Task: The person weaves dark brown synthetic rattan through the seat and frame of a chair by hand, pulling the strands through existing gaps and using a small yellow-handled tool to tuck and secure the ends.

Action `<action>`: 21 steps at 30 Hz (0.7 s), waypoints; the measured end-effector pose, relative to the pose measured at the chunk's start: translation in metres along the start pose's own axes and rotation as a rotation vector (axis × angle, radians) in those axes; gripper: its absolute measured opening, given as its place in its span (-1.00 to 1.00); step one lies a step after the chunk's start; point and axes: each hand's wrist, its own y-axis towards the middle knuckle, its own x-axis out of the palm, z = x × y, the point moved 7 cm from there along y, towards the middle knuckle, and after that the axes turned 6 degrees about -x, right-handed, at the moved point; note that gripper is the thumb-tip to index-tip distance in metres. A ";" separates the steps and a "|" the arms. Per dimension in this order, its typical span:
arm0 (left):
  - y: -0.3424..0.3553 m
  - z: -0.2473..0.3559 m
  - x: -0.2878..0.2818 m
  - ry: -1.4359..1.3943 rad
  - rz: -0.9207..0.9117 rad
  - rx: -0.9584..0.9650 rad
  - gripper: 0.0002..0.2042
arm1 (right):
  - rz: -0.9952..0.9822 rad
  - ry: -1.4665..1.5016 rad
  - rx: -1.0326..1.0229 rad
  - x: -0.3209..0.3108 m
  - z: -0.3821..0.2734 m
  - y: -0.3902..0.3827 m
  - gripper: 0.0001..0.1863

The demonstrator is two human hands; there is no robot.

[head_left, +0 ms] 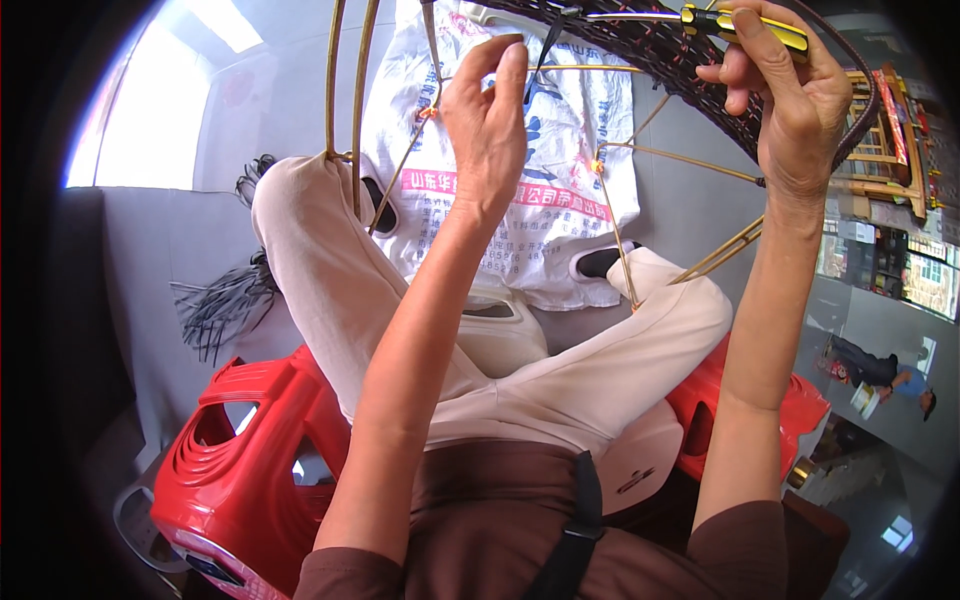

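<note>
A screwdriver-like tool (745,25) with a yellow and black handle is gripped in my right hand (795,110), at the upper right. Its thin metal shaft points left along the rim of a dark brown woven panel (690,75). Where the shaft ends, a dark flat strip (548,45) loops at the rim and hangs down. Just left of this strip is my left hand (485,130), raised, thumb and fingers drawn together. Whatever may be between those fingertips is too small to make out. Thin gold-coloured metal rods (690,163) join the woven panel's frame.
A printed white sack (500,225) lies on the grey floor beneath the frame. Red plastic stools (225,480) stand beside my legs. Loose dark strips (230,300) are piled at the left. Wooden furniture (885,150) and a distant person (885,375) appear at the right.
</note>
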 end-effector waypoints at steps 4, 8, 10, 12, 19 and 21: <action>0.012 -0.006 0.021 -0.072 -0.181 -0.079 -0.65 | -0.001 0.000 0.001 0.000 -0.003 0.001 -0.80; 0.015 -0.025 0.028 -0.573 -0.334 -0.456 -0.73 | 0.014 -0.020 0.007 0.001 -0.001 -0.001 -0.80; 0.017 -0.028 0.030 -0.753 -0.483 -0.504 -0.78 | 0.002 -0.005 0.029 0.000 0.001 -0.001 -0.81; 0.014 -0.025 0.030 -0.650 -0.444 -0.468 -0.80 | 0.008 0.007 0.035 -0.002 0.003 -0.001 -0.81; 0.023 -0.019 0.018 -0.169 -0.246 -0.134 -0.83 | 0.011 0.025 0.046 -0.003 0.004 0.000 -0.81; 0.020 -0.013 0.018 -0.101 -0.158 -0.125 -0.84 | 0.007 0.015 0.060 -0.002 0.003 -0.002 -0.81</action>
